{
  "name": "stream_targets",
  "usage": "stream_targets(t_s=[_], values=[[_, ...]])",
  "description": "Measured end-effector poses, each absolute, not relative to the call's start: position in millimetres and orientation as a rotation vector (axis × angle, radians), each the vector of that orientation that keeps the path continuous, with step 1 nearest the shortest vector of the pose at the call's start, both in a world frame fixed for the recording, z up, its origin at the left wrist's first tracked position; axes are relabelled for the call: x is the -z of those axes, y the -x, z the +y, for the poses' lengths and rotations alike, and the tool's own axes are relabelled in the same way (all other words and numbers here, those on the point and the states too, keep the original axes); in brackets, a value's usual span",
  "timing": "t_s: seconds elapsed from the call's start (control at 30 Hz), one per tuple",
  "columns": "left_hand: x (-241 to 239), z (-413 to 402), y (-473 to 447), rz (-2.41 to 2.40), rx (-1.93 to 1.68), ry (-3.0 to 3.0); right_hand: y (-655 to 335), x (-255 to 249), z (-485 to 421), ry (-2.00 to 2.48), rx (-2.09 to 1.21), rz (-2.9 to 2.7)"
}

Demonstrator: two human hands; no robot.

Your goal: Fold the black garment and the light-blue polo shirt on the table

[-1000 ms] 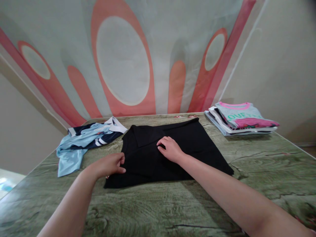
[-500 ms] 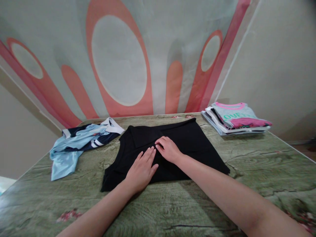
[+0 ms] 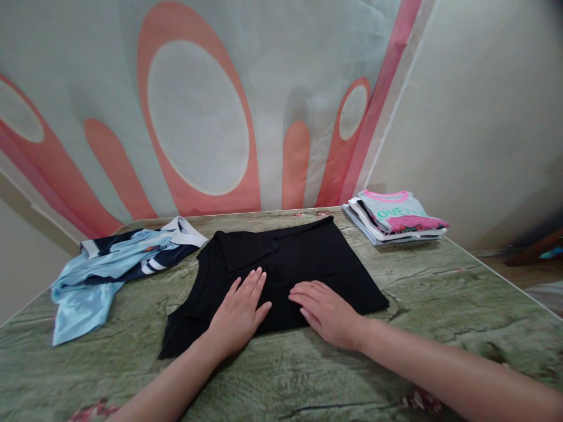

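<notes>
Up close, bare green wood-grain table [image 3: 281, 381], both forearms crossing it toward the black polo shirt [image 3: 303, 258]. Pressing down with the left hand [image 3: 240, 313] on the near left part of that shirt, palm flat, fingers stretched and slightly fanned. Grip apart, closed on nothing. Same story with the right hand [image 3: 328, 310] just beside it, at the shirt's near edge, fingers long and flat, pointing across toward the other hand. Grip apart here too, nothing pinched.

Reads as a smoothing step: flattening a partly folded shirt rather than lifting it. Any further fold, judging from here, would call for a pinch on an edge or corner, since flat palms hold nothing, plus an even pull to keep the layers square.

Matte black, soft-looking cloth, lying flat mid-table, sides turned in to a rough rectangle. Collar [image 3: 246, 249] at the far left end, a loose flap poking out at the near left corner, a few shallow creases.

Left of the shirt, just beside the collar end, a crumpled light blue and navy jersey [image 3: 109, 264]; touching or not, cannot tell. Right of the shirt and farther back, well apart, a neat stack of folded T-shirts [image 3: 391, 217], with a grey one with pink trim on top. Behind the shirt, a wall hanging [image 3: 197, 117] with coral ovals.
</notes>
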State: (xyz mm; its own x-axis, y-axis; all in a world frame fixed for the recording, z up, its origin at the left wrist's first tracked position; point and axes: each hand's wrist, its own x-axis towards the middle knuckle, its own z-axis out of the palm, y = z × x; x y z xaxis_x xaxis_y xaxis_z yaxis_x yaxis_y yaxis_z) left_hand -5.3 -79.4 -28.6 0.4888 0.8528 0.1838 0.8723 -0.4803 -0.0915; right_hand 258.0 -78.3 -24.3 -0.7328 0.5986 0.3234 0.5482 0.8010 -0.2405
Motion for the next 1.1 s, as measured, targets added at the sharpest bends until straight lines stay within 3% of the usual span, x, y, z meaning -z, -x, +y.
stream_targets(t_s=[0.23,0.53,0.77,1.1], values=[[26,-79,4,-1.526,0.165,2.572,-343,46,-110,1.429,-0.066,-2.513],[24,-78,4,-1.516,0.173,2.580,-337,17,-80,1.349,-0.057,-2.479],[24,-79,6,-1.508,0.159,2.584,-347,41,-36,1.462,-0.033,-2.563],[24,-86,4,-1.482,0.179,2.617,-349,50,-66,1.560,0.047,-2.491]])
